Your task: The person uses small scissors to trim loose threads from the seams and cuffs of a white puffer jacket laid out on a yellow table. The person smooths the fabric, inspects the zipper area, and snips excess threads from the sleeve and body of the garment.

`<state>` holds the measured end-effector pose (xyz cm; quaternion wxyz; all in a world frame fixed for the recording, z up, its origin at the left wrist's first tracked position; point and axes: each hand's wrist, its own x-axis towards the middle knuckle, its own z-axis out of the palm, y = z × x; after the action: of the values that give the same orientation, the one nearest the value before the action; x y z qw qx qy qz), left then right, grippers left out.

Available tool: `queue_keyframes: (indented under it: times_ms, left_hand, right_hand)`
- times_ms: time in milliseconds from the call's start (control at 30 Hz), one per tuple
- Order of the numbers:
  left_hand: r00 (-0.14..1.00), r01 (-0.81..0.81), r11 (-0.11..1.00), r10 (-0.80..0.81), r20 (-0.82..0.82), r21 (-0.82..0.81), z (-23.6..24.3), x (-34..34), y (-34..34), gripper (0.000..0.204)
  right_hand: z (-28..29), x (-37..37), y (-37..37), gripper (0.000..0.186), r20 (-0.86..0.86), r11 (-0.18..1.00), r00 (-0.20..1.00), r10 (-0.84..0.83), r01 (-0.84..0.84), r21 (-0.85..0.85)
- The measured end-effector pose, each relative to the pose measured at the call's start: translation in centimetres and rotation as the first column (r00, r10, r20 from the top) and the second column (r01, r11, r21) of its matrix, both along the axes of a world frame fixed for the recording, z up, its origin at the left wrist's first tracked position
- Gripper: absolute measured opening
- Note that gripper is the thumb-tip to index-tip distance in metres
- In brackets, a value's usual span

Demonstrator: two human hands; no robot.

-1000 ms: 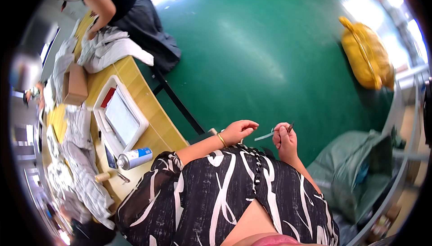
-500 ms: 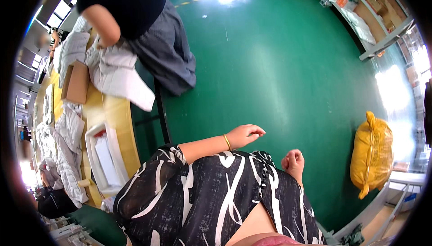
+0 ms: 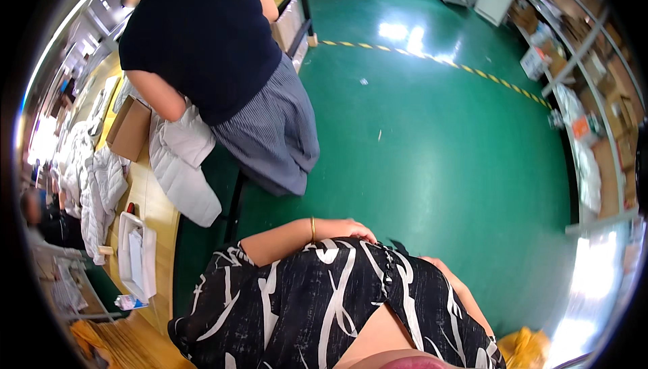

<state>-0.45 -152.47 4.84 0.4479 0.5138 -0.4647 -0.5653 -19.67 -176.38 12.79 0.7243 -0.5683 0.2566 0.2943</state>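
**Left hand (image 3: 352, 228) at loose black blouse with white brushstrokes (image 3: 297, 301)**

Blouse worn, right of yellow wooden bench's (image 3: 164, 224) right edge; frame bottom crops it. Left fingers curled, tips unclear: can't tell apart or together. Right hand (image 3: 435, 265) mostly blouse-hidden; fingers can't be made out.

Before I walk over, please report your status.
Left hand by patterned blouse, contact unclear; right hand mostly hidden. Co-worker ahead-left, beside white quilted garment.

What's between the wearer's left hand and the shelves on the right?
In the head view, green floor stretches between the left hand and the shelves.
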Motion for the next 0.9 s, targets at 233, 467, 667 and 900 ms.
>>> queue_keyframes:
  times_ms: [233, 467, 667, 900]
  left_hand:
    - [0.976, -0.216, 0.974, 0.213, 0.042, 0.068, -3.1, 18.7, -9.9, 0.034]
    - [0.969, -0.151, 0.954, 0.091, 0.231, 0.257, -2.4, 38.6, -17.5, 0.032]
    - [0.887, -0.448, 0.891, 0.434, 0.156, 0.071, -6.8, 53.5, -25.2, 0.033]
    - [0.628, -0.778, 0.604, 0.731, 0.268, 0.174, -6.3, 68.2, -27.6, 0.035]
  right_hand:
    - [-3.7, 22.0, -9.1, 0.019, 0.453, 0.850, 0.795, 0.404, -0.142, -0.508]
    - [-7.1, 41.0, -16.7, 0.021, 0.334, 0.703, 0.819, 0.466, -0.114, -0.702]
    - [-11.3, 59.9, -26.5, 0.024, 0.222, 0.536, 0.784, 0.580, -0.161, -0.829]
    - [-13.0, 84.6, -31.7, 0.025, 0.312, 0.461, 0.605, 0.733, -0.104, -0.881]
